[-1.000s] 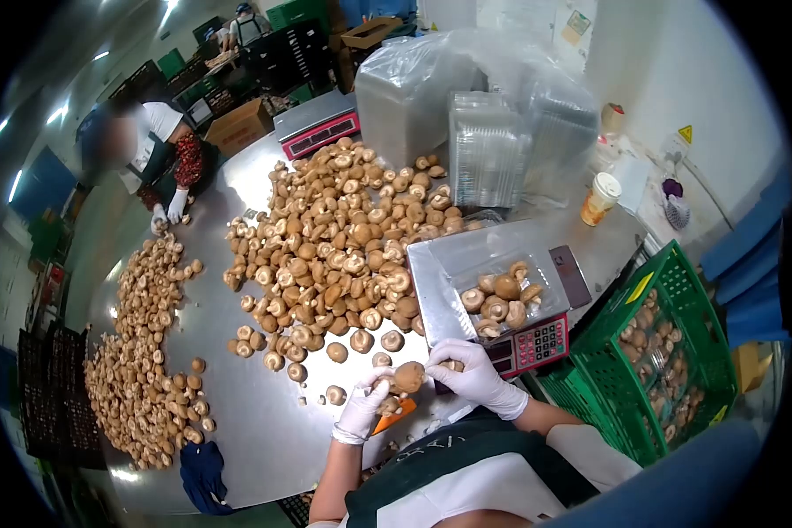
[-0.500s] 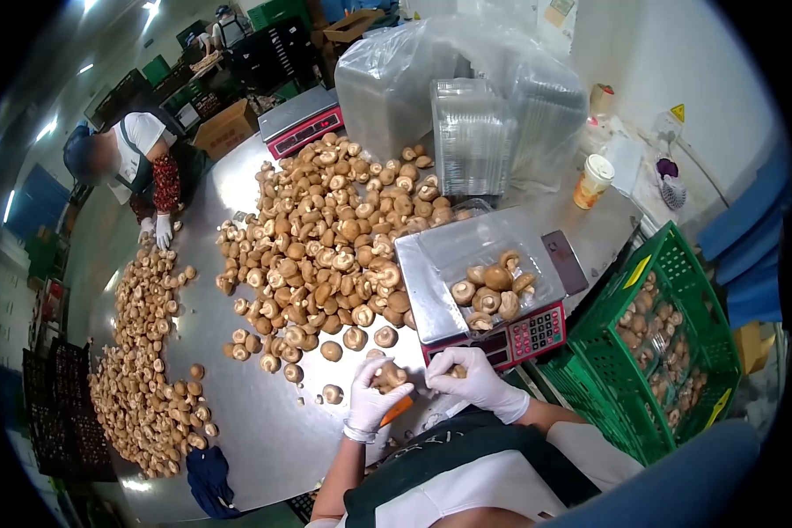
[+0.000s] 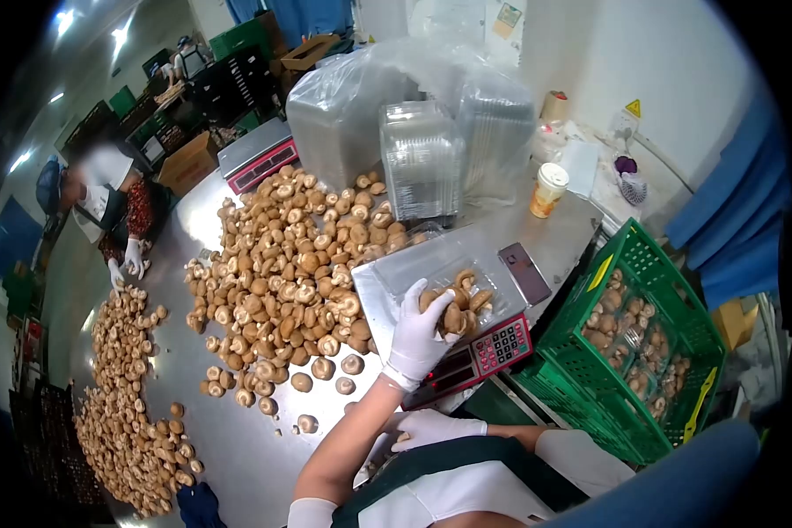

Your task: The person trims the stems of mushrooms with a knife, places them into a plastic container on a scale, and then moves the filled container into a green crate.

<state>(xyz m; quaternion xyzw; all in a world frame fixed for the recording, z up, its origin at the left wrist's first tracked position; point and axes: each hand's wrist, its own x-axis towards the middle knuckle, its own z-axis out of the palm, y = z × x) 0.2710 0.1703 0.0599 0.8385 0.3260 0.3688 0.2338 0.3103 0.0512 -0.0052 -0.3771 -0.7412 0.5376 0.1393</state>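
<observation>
My left hand (image 3: 418,339), in a white glove, reaches over the clear plastic tray (image 3: 493,280) on the near scale (image 3: 380,295). Its fingers are closed round a brown mushroom (image 3: 453,319) at the tray's near left side, against other mushrooms (image 3: 477,299) inside. Low in front of the dark apron, my right hand (image 3: 436,429) is gloved too, with curled fingers. A small pale-brown bit shows at its fingertips, too little to name. The large mushroom pile (image 3: 282,273) lies left of the scale.
A co-worker (image 3: 106,198) handles mushrooms in a second pile (image 3: 128,387) at left. Stacked plastic trays (image 3: 421,163), a paper cup (image 3: 549,190) and a phone (image 3: 524,274) are beyond or on the scale. A green crate (image 3: 554,352) with filled trays stands right; another scale (image 3: 257,157) is behind.
My left hand has moved from the table's near edge up and right to the tray. My right hand has dropped lower and left, toward the apron. The whole view has shifted.
</observation>
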